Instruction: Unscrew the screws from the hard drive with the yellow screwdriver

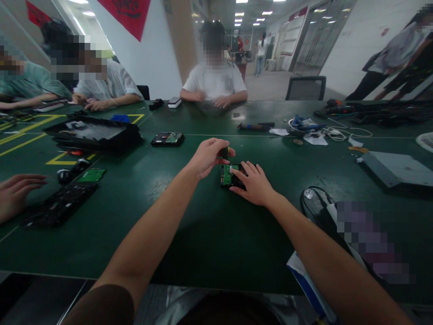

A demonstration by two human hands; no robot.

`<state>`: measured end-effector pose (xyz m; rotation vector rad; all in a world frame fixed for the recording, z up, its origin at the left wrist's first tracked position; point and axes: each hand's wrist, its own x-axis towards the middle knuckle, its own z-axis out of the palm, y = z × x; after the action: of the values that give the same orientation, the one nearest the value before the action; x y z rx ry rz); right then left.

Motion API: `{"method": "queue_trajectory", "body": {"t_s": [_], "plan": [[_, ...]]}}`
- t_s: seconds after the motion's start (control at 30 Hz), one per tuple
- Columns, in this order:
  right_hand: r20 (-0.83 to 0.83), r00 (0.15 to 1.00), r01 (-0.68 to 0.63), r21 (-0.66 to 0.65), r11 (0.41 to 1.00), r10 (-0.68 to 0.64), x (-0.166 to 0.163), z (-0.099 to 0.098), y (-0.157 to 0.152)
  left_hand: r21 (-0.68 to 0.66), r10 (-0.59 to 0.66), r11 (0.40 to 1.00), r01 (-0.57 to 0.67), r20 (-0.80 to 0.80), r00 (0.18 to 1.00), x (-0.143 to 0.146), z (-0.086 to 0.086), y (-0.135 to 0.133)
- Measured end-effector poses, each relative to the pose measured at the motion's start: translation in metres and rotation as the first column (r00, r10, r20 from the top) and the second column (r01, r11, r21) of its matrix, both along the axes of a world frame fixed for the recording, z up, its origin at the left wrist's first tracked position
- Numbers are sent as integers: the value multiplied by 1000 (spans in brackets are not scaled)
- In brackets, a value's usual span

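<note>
A hard drive [226,177] with a green circuit board on top lies on the dark green table in front of me. My right hand [254,184] rests across its right part and grips it, thumb along the near edge and fingers spread over the board and far side. Above the drive's far left corner, my left hand [211,155] is closed around the black-and-yellow handle of what looks like a screwdriver [223,152]. Its tip is hidden, so I cannot tell whether it touches the drive.
Another opened drive [167,139] lies beyond to the left. A black tray [96,133], a loose green board [91,175] and a black part [62,203] are further left, near another person's hand [16,196]. A grey metal box [397,169] and cables [314,192] lie right.
</note>
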<state>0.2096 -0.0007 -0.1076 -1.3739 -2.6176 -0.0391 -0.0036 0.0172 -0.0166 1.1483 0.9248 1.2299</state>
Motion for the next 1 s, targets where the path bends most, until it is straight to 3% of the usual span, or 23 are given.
{"method": "queue_trajectory", "body": {"t_s": [0.17,0.4,0.5,0.77,1.0], "plan": [[-2,1000,6,-4,1000,-6,0,0,0,23,64,998,-65,51,997,0,-2,3],[-3,1000,3,-13,1000,-3,0,0,0,148,148,980,-132,-107,983,-3,0,3],[-2,1000,6,0,1000,-6,0,-1,0,137,122,985,-106,-116,986,-2,0,2],[5,1000,11,-12,1000,-11,0,1,0,37,-60,998,59,37,998,3,-3,0],[6,1000,13,-30,999,-12,-1,2,0,135,21,991,-14,-52,998,-3,0,1]]}}
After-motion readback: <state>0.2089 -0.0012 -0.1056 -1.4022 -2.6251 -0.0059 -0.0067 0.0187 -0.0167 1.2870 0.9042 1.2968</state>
